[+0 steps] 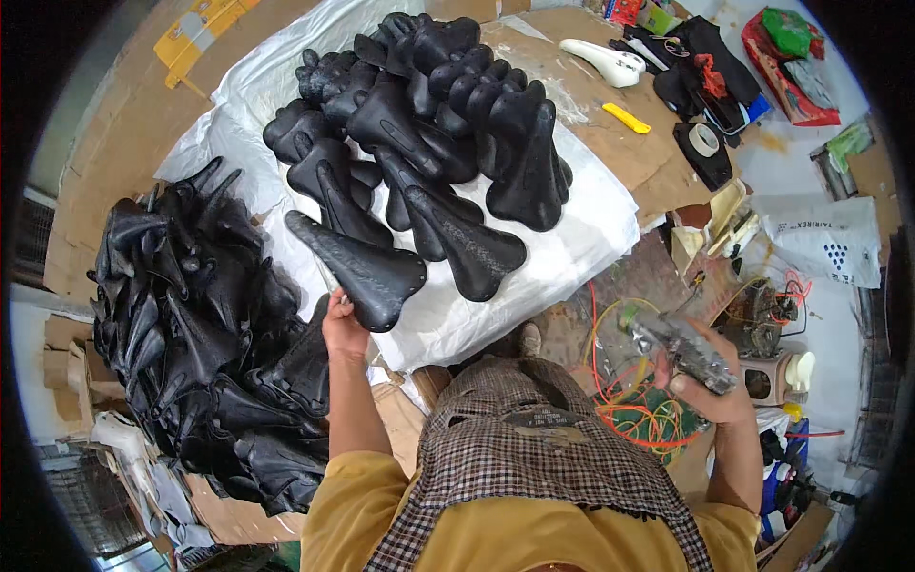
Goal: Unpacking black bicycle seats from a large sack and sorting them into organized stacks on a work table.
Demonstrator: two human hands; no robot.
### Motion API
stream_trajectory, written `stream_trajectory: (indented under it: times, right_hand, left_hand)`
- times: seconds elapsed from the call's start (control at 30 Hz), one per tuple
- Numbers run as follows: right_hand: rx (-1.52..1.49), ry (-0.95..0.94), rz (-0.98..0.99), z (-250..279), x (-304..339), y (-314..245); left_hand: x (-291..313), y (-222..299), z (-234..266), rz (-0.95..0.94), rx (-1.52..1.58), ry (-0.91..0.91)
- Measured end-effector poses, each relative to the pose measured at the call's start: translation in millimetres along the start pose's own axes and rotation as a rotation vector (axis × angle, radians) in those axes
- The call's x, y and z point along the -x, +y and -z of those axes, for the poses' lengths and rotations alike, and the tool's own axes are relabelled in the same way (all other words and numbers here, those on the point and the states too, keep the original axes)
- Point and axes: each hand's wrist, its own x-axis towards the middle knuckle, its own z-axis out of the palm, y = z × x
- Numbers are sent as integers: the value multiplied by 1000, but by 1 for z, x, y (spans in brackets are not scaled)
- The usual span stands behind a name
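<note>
My left hand [345,327] is closed on the edge of a black bicycle saddle [360,271]. The saddle's nose points to the far left, and its broad end is toward me at the near side of the white sheet [429,343]. Off to the right, my right hand [710,372] is wrapped round a dark grey hand tool [681,345], raised above the floor. Motion smears the tool, so its exact kind does not show. Beyond the held saddle lie many more black saddles [457,243], stacked and overlapping on the sheet.
A tall heap of black saddle covers [205,353] rises at the left. Tangled orange and yellow hoses [648,415] lie on the floor at right. Farther off are a white saddle [602,62], a yellow cutter [626,118], a tape roll [703,139] and a white sack [829,238].
</note>
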Motion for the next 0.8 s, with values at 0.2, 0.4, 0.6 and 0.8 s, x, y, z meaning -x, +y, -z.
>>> stream_trajectory:
  times: [0.2, 0.4, 0.6, 0.8]
  right_hand:
    - [-129, -5, 128, 1, 9, -7]
    - [-160, -27, 91, -2, 19, 4]
    - [-198, -60, 15, -10, 8, 7]
    - [-44, -34, 63, -25, -34, -12]
  left_hand:
    - [-24, -78, -46, 64, -112, -109]
    - [-63, -144, -75, -159, -1004, -53]
    - [-4, -116, -104, -94, -358, -135]
    - [27, -6, -40, -271, -338, -128]
